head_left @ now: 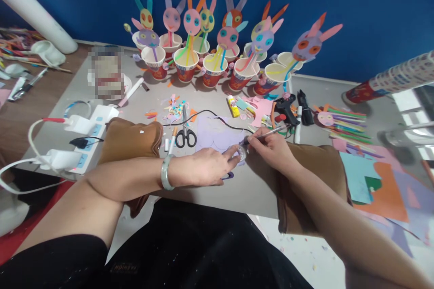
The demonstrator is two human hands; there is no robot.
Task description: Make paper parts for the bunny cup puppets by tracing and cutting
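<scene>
My left hand [206, 167], with a pale bangle at its wrist, presses its fingertips on a small clear round object [242, 154]. This object lies on a sheet of purple paper [217, 132] that bears drawn curved outlines. Between the fingers of my right hand [273, 149] is a pen [271, 132], its tip end close to the clear object's edge. A purple loop [229, 175], partly covered, shows beneath my left hand. Black-handled scissors [186, 137] rest to the left of the paper. A glue stick [233, 106] lies beyond it.
Several paper cups [186, 65] with paper rabbit heads stand along the blue wall. Brown cushions [130, 139] lie under both forearms. At left is a power strip [95, 137]; a black glue gun [286, 108], straws [349, 124] and coloured paper [389, 189] lie at right.
</scene>
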